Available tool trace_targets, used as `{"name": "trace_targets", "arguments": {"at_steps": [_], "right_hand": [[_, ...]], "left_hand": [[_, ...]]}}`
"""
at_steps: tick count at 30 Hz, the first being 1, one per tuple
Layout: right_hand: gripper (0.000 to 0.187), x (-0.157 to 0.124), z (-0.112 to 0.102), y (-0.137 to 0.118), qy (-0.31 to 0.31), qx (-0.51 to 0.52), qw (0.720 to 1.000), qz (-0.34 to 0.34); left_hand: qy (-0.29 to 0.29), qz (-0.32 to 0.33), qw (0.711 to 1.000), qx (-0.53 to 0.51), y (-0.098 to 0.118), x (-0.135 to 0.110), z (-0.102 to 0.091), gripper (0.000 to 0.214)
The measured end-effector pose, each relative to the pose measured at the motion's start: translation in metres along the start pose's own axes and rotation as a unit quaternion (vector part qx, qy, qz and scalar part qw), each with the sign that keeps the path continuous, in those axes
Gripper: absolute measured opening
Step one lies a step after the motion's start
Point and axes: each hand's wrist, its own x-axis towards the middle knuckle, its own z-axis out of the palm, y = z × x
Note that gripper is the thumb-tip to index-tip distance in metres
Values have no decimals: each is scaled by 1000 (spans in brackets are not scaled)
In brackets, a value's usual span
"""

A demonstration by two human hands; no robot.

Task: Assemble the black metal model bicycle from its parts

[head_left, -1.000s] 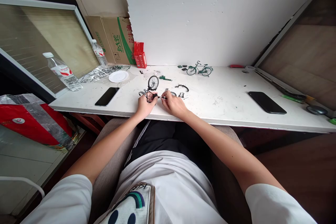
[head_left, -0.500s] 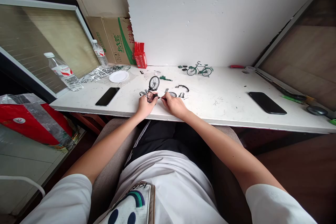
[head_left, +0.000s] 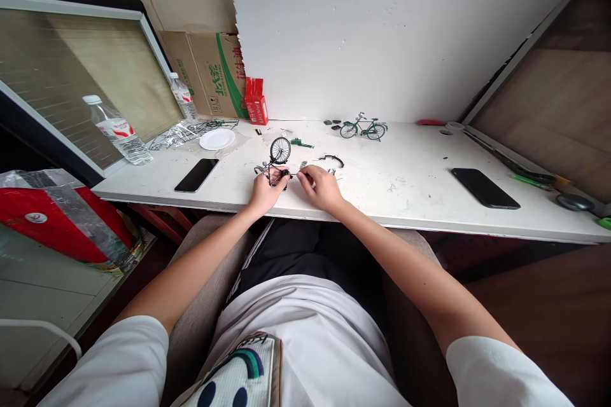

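A small black model bicycle part (head_left: 277, 159), with one spoked wheel standing up, rests near the front edge of the white table (head_left: 410, 191). My left hand (head_left: 265, 191) is closed around its lower frame. My right hand (head_left: 323, 186) is pinched on a thin dark tool whose tip points left at the frame. Loose small parts (head_left: 331, 160), among them a curved black fender, lie just beyond my right hand. A finished green model bicycle (head_left: 362, 128) stands at the back of the table.
A black phone (head_left: 196, 175) lies left of my hands, another phone (head_left: 485, 188) at the right. A white lid (head_left: 217, 138), plastic wrap, two water bottles (head_left: 117, 130), a red carton (head_left: 256, 102) and a cardboard box (head_left: 210, 73) stand at the back left. Tools lie along the right edge.
My right hand has moved slightly forward and left, closer to the frame, covering the small wheel part that showed beyond it. The left hand has stayed on the frame.
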Motion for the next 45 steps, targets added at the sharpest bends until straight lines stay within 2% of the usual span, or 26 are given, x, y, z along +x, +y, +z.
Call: {"name": "trace_targets", "arguments": {"at_steps": [4, 9, 12, 15, 20, 25, 33, 39, 45], "right_hand": [[49, 3, -1, 7, 17, 72, 996, 53], [43, 5, 1, 11, 25, 178, 979, 96], [39, 6, 2, 12, 27, 235, 969, 75], [37, 7, 5, 14, 13, 281, 960, 15], [23, 7, 9, 16, 24, 240, 969, -49], [15, 7, 11, 16, 32, 218, 973, -62], [22, 9, 15, 20, 33, 239, 970, -33], [29, 12, 14, 17, 49, 257, 965, -18], [28, 11, 14, 14, 64, 216, 974, -30]], "left_hand": [[7, 0, 1000, -7, 0, 0, 0, 41], [-24, -3, 999, -34, 3, -1, 1, 46], [-32, 0, 999, -31, 2, -2, 1, 43], [-19, 1, 1000, -22, 0, -2, 1, 41], [-34, -4, 998, -43, -2, -2, 2, 41], [-42, 17, 998, -33, -5, -1, 3, 40], [-54, 14, 998, 0, -7, -1, 2, 37], [-55, -1, 998, -33, -9, 4, 1, 36], [-46, 6, 998, -30, -9, 5, 2, 36]]}}
